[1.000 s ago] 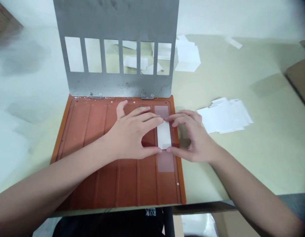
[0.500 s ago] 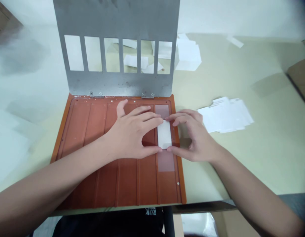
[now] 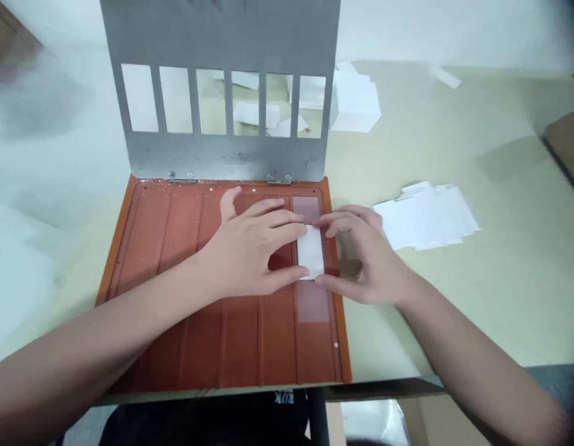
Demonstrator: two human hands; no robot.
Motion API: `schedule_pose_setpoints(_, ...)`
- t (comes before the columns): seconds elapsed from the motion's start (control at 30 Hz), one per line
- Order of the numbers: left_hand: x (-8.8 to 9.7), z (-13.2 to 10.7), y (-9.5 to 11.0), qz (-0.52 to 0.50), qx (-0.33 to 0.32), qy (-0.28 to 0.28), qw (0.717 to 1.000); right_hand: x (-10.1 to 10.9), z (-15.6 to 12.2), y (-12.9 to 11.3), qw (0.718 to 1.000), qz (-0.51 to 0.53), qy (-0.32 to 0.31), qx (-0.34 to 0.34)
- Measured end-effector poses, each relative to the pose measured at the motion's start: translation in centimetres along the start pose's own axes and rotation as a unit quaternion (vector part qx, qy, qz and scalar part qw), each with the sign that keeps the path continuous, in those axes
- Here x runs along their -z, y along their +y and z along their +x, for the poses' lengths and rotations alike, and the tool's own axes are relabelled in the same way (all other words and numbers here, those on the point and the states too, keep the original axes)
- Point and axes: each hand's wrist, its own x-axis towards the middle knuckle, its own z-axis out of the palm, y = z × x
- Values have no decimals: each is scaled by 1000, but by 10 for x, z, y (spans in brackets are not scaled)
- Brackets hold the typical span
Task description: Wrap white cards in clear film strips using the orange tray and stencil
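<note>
A small white card (image 3: 311, 251) lies on a translucent strip (image 3: 313, 302) in the rightmost channel of a reddish-brown grooved board (image 3: 240, 347). My left hand (image 3: 259, 248) reaches over the board from the left, index fingertip at the card's top edge and thumb on its lower left corner; its other fingers are spread. From the right, my right hand (image 3: 366, 257) spans the card's right side, fingertips at the top corner and thumb at the bottom corner. Hinged to the board's back edge, a grey metal plate (image 3: 222, 37) with several rectangular windows stands raised.
A loose pile of white cards (image 3: 431, 217) lies on the pale table (image 3: 491, 297) right of the board. Behind the plate stands a white stack (image 3: 356, 102), with paper scraps beside it. A brown box (image 3: 568, 145) sits at the right edge.
My left thumb has shifted slightly up and right, from the card's bottom edge onto its lower left corner. My right hand stays nearly still.
</note>
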Motion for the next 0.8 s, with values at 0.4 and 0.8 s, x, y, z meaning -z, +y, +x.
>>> schedule_pose_setpoints(0.4,-5,1,1,2,13,20,1000,2,-2,-2,1000,5,-1,20)
schedule_pose_setpoints(0.8,-3,2,1,1,13,13,1000,3,-7,-12,995,-17,-21,96)
